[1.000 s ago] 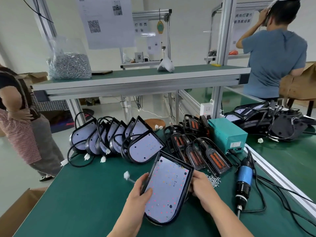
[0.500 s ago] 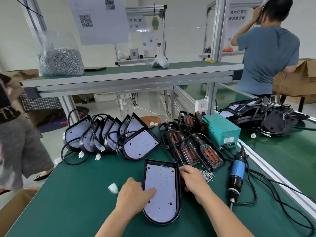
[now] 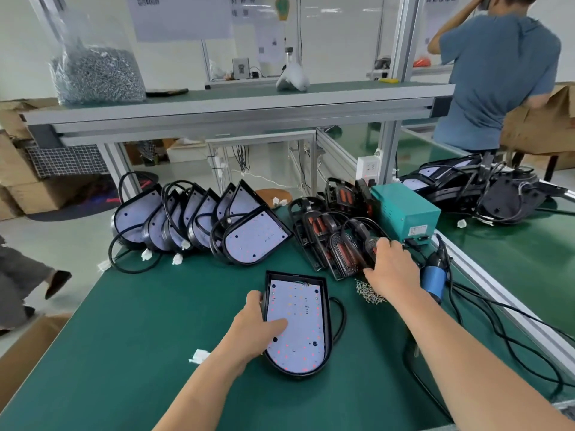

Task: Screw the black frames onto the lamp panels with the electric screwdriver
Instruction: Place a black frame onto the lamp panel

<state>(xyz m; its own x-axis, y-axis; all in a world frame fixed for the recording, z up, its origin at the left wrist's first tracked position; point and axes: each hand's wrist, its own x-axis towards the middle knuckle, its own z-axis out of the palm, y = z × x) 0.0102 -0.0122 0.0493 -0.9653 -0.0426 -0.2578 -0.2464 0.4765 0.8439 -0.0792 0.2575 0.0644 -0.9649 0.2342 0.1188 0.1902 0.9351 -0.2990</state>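
The lamp panel (image 3: 295, 325) under the left hand (image 3: 252, 331) is white, dotted with red and yellow points, in a black shell. The frames (image 3: 339, 250) at the right hand (image 3: 392, 269) are black with orange-red inserts. Beside it the electric screwdriver (image 3: 432, 279) is black with a blue band; beyond the hand, a teal power box (image 3: 407, 213). The tabletop (image 3: 140, 353) under both hands is dark green.

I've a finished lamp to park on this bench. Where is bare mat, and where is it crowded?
Bare green mat lies left of the lamp panel under the left hand, from the row of leaning panels to the near edge; only a white connector sits there. Right of the panel is crowded: screws, black frames, electric screwdriver, cables.
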